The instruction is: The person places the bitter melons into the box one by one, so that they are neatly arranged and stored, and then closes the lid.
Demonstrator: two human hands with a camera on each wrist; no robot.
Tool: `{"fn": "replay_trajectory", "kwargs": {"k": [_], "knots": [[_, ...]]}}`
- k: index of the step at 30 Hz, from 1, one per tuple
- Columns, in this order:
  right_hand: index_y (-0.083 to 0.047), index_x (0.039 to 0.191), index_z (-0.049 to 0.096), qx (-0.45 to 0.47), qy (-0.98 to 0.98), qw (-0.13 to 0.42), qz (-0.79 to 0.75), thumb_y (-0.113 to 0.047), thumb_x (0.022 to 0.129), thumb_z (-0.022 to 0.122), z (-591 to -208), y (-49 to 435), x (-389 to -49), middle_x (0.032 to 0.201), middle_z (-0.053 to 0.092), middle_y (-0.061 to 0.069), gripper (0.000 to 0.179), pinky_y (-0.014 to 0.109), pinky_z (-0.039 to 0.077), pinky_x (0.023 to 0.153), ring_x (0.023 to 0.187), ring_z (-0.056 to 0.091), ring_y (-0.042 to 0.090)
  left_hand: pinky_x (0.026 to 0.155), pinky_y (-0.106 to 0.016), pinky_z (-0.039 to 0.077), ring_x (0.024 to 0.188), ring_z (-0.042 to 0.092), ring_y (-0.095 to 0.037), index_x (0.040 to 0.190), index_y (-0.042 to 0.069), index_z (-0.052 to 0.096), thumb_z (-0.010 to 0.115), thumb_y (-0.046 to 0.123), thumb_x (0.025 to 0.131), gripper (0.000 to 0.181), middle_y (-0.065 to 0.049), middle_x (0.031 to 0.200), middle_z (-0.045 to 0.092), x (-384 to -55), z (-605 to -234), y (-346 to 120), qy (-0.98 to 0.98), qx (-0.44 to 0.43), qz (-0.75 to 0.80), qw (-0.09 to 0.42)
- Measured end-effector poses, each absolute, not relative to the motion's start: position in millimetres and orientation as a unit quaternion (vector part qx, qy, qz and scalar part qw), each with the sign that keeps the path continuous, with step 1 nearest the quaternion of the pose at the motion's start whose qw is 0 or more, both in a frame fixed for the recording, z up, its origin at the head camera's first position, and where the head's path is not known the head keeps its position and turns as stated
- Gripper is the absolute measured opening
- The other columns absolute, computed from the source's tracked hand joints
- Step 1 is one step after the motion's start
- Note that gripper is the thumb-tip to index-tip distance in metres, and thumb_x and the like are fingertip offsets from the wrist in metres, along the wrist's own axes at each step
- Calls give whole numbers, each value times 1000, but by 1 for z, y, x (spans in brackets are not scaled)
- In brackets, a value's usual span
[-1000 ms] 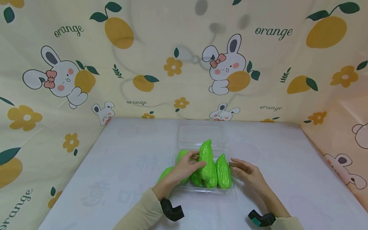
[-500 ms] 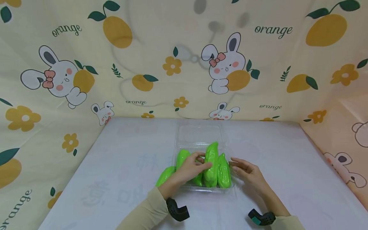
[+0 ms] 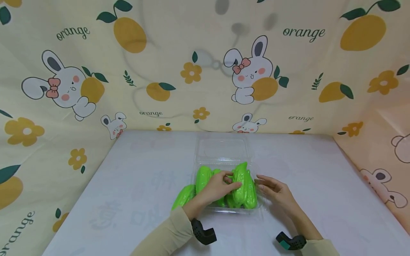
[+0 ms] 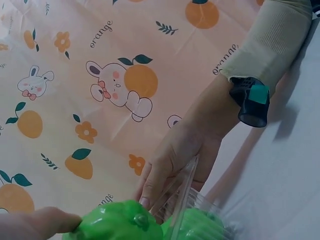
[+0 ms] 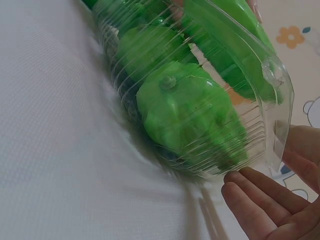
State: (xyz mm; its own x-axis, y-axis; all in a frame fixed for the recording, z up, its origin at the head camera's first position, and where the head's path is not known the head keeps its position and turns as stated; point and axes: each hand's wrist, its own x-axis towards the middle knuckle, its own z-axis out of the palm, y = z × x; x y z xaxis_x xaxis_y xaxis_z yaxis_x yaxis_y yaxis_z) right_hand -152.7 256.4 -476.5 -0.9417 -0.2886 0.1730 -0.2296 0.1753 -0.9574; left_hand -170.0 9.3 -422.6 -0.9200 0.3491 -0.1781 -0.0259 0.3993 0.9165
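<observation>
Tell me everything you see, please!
cloth: pieces unclear, cream, back and sides
bunnies: several, white, printed on cloth
oranges, flowers: several each, yellow, printed on cloth
leaves, writing: many, green, printed on cloth
table: one, white, below cloth
box: one, clear, on table
lid: one, clear, open behind box
veg: several, count hidden, green, in box
loose veg: one seen, green, left of box
wrist cameras: two, black, near bottom
sleeves: two, beige, at bottom
left hand: one, bare, holding one veg
right hand: one, bare, right of box

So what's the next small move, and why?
Probably lower the held green vegetable: the left grip has it above other green pieces in the open container, and the right grip is at the container's side, apparently ready to steady it.
</observation>
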Motion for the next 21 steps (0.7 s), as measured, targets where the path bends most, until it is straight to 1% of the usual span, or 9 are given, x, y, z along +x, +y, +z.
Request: {"fn": "replay_trajectory", "kwargs": {"k": [4,7,14,17,21], "knots": [[14,134,44,-164,770,22,-616,-6,96,55,-477,256,-153,115,67,-22,44,11,53,83,103,63,-10,61,-22,49,69,66,-12,132,3,53,70,36,87,59,-10,101,66,-171,-425,12,826,95,530,168],[15,133,43,-160,772,22,-615,-7,96,56,-477,255,-152,114,67,-22,45,10,53,83,103,63,-10,61,-23,52,68,66,-13,132,2,52,70,35,87,59,-11,101,66,-170,-426,14,824,90,534,168],[15,133,43,-157,771,24,-616,-8,96,56,-477,254,-153,113,66,-23,46,10,53,83,102,63,-10,63,-28,57,68,69,-18,131,-1,51,70,33,87,58,-15,107,66,-169,-426,19,820,85,540,170],[15,134,43,-160,773,22,-614,-7,96,56,-477,255,-153,113,66,-24,45,10,53,83,102,63,-10,61,-29,57,66,69,-20,130,-2,51,70,32,87,58,-14,103,66,-168,-424,20,819,87,541,169],[14,134,43,-164,775,20,-611,-7,96,55,-477,256,-153,114,66,-23,44,10,53,83,103,63,-11,57,-25,55,60,66,-15,132,-2,48,69,33,88,59,-11,94,67,-168,-424,22,819,93,540,174]]}}
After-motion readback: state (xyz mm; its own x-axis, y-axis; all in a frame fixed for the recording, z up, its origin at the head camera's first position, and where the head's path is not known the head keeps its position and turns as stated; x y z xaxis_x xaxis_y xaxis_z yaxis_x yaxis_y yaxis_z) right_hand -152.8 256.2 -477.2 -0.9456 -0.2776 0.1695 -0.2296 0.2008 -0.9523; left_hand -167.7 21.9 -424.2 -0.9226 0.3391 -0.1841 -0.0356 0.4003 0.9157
